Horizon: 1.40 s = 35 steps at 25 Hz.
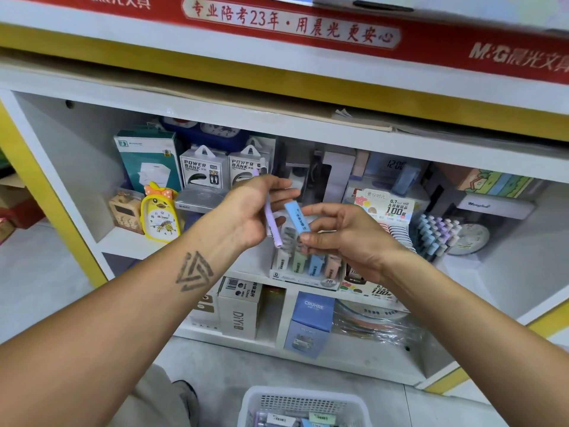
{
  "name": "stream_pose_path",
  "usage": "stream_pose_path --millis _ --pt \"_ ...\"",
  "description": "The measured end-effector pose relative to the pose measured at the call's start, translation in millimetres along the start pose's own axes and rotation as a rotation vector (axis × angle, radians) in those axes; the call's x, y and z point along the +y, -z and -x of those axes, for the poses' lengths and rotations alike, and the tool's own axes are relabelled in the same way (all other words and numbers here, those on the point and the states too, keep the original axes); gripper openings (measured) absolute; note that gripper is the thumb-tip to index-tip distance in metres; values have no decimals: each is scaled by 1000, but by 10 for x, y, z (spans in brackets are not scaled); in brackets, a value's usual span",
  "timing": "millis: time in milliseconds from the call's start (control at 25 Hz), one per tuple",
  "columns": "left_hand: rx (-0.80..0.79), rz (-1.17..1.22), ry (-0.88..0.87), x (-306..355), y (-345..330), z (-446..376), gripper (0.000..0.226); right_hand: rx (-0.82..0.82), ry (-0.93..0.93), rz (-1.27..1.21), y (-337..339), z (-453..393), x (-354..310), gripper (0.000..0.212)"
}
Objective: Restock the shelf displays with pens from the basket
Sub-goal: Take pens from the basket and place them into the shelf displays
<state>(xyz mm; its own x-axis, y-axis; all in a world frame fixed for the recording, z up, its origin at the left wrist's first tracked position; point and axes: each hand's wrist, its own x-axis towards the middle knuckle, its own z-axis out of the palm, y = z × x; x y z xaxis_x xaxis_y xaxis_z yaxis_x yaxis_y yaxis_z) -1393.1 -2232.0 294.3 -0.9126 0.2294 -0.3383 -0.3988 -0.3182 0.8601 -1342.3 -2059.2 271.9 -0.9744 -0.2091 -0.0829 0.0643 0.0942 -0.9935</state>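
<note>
While left fingers (278, 192) clasp a purple pen (271, 221), right fingers (318, 224) pinch a blue eraser (296, 216).

"POWER BANK" boxes (203, 171); banner (308, 29), probably "M&G".

**Crowded shelf is leaving little room**

Power bank boxes (203, 169), a yellow duck clock (160, 217) and a rack of pastel pens (435, 238) are crowding the middle shelf (129, 241). The eraser display (308, 266) is blocking its front edge, while open floor (234, 365) is lying before the white basket (303, 402).
</note>
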Motion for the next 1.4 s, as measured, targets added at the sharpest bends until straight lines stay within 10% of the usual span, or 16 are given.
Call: stream_pose_path --millis 280,520,1400 --pt "43 -135 113 -37 0 3 21 148 174 1001 380 -225 -124 35" --pt "-154 -252 180 -68 -46 35 16 227 267 1328 470 -443 -47 11" --pt "-281 -260 226 -18 53 71 21 31 148 1397 367 -552 154 13"
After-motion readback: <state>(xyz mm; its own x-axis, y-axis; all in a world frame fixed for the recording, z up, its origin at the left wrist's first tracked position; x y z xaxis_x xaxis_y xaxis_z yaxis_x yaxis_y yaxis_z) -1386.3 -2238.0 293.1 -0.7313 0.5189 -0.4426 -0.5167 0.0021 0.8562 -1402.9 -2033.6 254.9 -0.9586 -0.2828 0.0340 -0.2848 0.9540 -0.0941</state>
